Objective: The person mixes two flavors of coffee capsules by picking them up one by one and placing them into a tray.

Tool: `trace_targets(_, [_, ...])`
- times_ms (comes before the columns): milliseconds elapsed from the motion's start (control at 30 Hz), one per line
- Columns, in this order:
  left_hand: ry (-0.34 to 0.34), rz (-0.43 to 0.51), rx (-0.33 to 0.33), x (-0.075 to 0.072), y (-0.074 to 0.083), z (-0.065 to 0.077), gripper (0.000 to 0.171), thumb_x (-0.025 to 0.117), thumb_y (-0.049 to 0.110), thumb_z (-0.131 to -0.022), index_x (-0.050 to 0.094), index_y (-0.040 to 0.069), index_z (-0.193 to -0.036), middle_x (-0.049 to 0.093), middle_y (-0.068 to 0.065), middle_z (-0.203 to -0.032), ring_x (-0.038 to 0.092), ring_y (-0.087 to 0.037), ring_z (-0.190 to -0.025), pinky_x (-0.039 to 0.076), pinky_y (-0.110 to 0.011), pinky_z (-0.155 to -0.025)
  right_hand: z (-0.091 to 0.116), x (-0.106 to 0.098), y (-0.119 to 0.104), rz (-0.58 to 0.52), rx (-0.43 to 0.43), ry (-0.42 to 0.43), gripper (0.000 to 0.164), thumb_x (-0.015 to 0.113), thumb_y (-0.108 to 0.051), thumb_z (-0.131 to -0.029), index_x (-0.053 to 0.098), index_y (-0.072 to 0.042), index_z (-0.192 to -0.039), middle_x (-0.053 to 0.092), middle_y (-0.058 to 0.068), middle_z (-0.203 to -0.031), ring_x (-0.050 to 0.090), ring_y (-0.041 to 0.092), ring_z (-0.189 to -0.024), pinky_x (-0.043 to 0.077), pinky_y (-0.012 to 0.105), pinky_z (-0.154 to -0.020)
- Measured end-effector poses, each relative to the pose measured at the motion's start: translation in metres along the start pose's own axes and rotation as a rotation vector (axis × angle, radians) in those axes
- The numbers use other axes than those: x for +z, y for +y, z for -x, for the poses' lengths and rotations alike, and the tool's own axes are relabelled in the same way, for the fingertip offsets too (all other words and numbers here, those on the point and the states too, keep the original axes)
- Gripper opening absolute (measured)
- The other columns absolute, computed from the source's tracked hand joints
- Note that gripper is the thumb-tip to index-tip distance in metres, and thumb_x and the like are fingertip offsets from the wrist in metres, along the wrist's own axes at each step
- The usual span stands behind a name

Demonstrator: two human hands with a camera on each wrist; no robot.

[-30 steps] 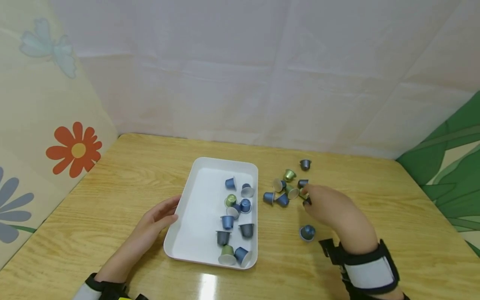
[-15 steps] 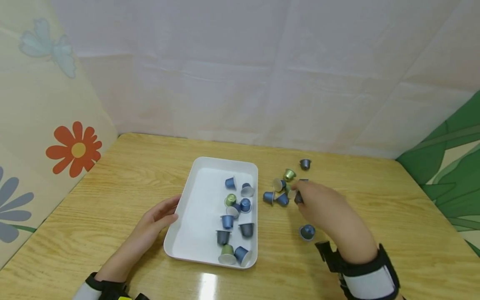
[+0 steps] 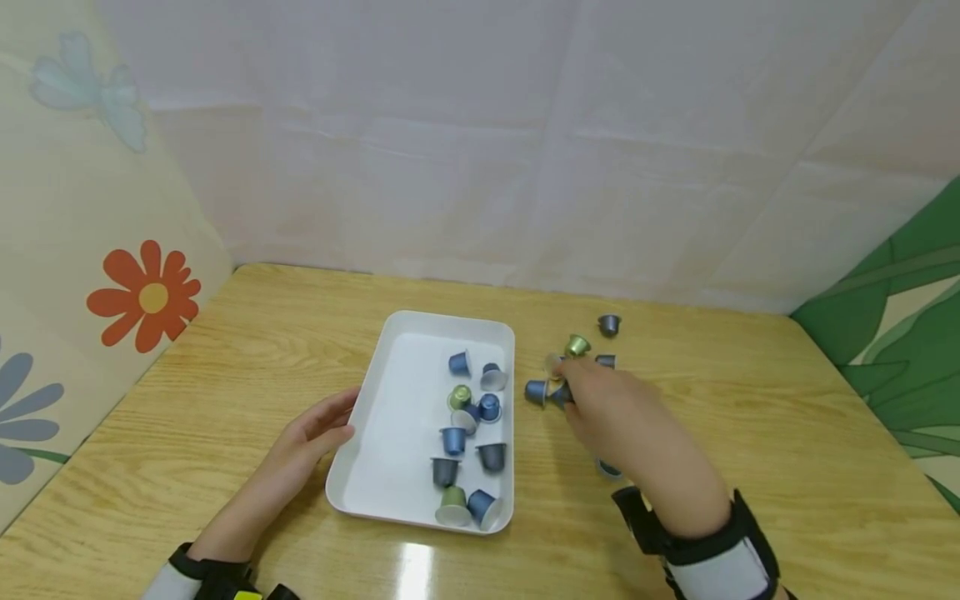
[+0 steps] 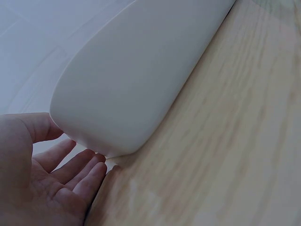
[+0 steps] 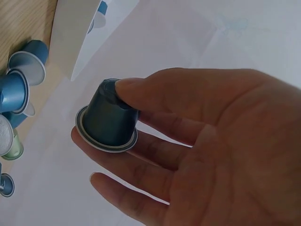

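A dark blue-grey coffee capsule (image 5: 108, 117) is pinched between the thumb and fingers of my right hand (image 3: 618, 417), its silver-rimmed lid turned down in the right wrist view. That hand is to the right of a white tray (image 3: 390, 433), over a loose group of capsules, and hides part of them. My left hand (image 3: 315, 433) touches the tray's left side with loosely extended fingers. In the left wrist view, its fingertips (image 4: 96, 157) meet the outer wall near a corner. Several blue, green and dark capsules lie along the tray's right half, among them a green one (image 3: 461, 397).
On the wooden table (image 3: 300, 333) right of the tray lie a blue capsule (image 3: 536, 392), a green one (image 3: 577, 345) and a dark one (image 3: 609, 325) farther back. Another capsule (image 3: 609, 468) shows partly beneath the right wrist. A white cloth (image 3: 480, 167) hangs behind the table.
My right hand has moved left with the dark capsule, over the loose group and nearer the tray. It now covers some of those capsules. My left hand has kept its place.
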State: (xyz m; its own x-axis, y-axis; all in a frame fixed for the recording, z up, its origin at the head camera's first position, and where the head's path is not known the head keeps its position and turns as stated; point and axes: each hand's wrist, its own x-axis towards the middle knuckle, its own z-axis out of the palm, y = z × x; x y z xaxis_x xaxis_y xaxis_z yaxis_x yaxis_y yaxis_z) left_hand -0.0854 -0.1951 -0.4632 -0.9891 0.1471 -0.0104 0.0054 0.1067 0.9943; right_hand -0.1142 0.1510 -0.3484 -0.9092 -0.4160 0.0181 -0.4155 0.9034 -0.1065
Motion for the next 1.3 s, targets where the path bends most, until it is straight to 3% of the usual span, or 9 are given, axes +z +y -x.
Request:
trace_targets(133, [0.001,-0.007,-0.005,-0.001,0.000,0.000,0.052,0.056,0.010,-0.100,0.040,-0.006,-0.147,0.046,-0.024,-0.147,0.050,-0.003,-0.122,0.042,-0.015,-0.095,0.000,0.004,-0.005,0.023,-0.054,0.060,0.045,0.073,-0.002,-0.084,0.058,0.003,-0.127,0.068,0.016,-0.111,0.065,0.023,-0.081,0.055,0.039,-0.069])
trace_targets(333, [-0.001,0.004,-0.002,0.000,0.000,0.001,0.052,0.056,0.009,-0.099,0.039,-0.007,-0.147,0.045,-0.025,-0.146,0.051,0.002,-0.118,0.043,-0.016,-0.094,-0.001,0.010,-0.014,0.058,-0.142,0.170,0.038,0.075,-0.002,-0.082,0.061,0.003,-0.116,0.068,0.012,-0.098,0.061,0.019,-0.069,0.052,0.033,-0.059])
trace_targets(400, [0.000,0.001,-0.003,0.000,0.000,0.001,0.052,0.055,0.009,-0.100,0.039,-0.006,-0.147,0.046,-0.024,-0.146,0.051,-0.002,-0.120,0.043,-0.016,-0.094,-0.001,0.012,-0.017,0.082,-0.172,0.198,0.037,0.076,-0.002,-0.081,0.062,0.002,-0.115,0.069,0.016,-0.102,0.065,0.025,-0.076,0.055,0.036,-0.063])
trace_targets(533, [0.002,-0.010,-0.010,-0.001,-0.001,0.001,0.052,0.056,0.010,-0.100,0.040,-0.006,-0.147,0.046,-0.023,-0.146,0.049,-0.015,-0.127,0.043,-0.016,-0.094,0.000,0.014,-0.026,0.118,-0.209,0.195,0.037,0.076,-0.006,-0.082,0.064,0.001,-0.116,0.066,0.014,-0.098,0.061,0.022,-0.069,0.053,0.032,-0.061])
trace_targets(633, [0.004,-0.010,-0.012,-0.001,-0.001,0.001,0.052,0.056,0.011,-0.100,0.040,-0.005,-0.147,0.046,-0.024,-0.146,0.051,-0.010,-0.124,0.043,-0.016,-0.094,0.000,0.013,-0.033,0.129,-0.212,0.160,0.036,0.076,-0.009,-0.084,0.065,-0.002,-0.118,0.064,0.010,-0.095,0.057,0.018,-0.068,0.050,0.030,-0.060])
trace_targets(767, [0.005,-0.006,-0.011,-0.001,0.000,0.001,0.052,0.056,0.010,-0.100,0.040,-0.006,-0.147,0.046,-0.024,-0.146,0.052,-0.001,-0.118,0.044,-0.016,-0.094,0.001,0.013,-0.040,0.130,-0.203,0.108,0.038,0.076,-0.010,-0.086,0.065,-0.005,-0.122,0.068,0.010,-0.107,0.065,0.024,-0.090,0.055,0.038,-0.076])
trace_targets(833, [0.005,-0.007,-0.013,-0.001,0.000,0.001,0.052,0.056,0.010,-0.100,0.040,-0.006,-0.147,0.046,-0.023,-0.146,0.051,-0.007,-0.122,0.044,-0.016,-0.094,0.002,0.013,-0.042,0.123,-0.212,0.100,0.039,0.077,-0.009,-0.086,0.065,-0.006,-0.122,0.068,0.010,-0.112,0.065,0.025,-0.100,0.054,0.041,-0.084])
trace_targets(1033, [0.002,-0.009,-0.018,0.000,0.000,0.001,0.052,0.055,0.010,-0.100,0.039,-0.006,-0.147,0.045,-0.023,-0.147,0.044,-0.031,-0.132,0.043,-0.016,-0.094,0.004,0.018,-0.046,0.109,-0.298,0.150,0.039,0.075,0.004,-0.082,0.066,-0.005,-0.119,0.068,0.010,-0.112,0.065,0.027,-0.102,0.053,0.043,-0.090])
trace_targets(1300, [0.000,-0.011,-0.007,0.000,0.000,0.000,0.053,0.056,0.010,-0.100,0.039,-0.006,-0.147,0.045,-0.023,-0.147,0.043,-0.033,-0.133,0.043,-0.016,-0.094,0.005,0.021,-0.055,0.138,-0.364,0.168,0.036,0.076,-0.003,-0.083,0.066,-0.005,-0.118,0.068,0.007,-0.111,0.065,0.024,-0.100,0.053,0.043,-0.089])
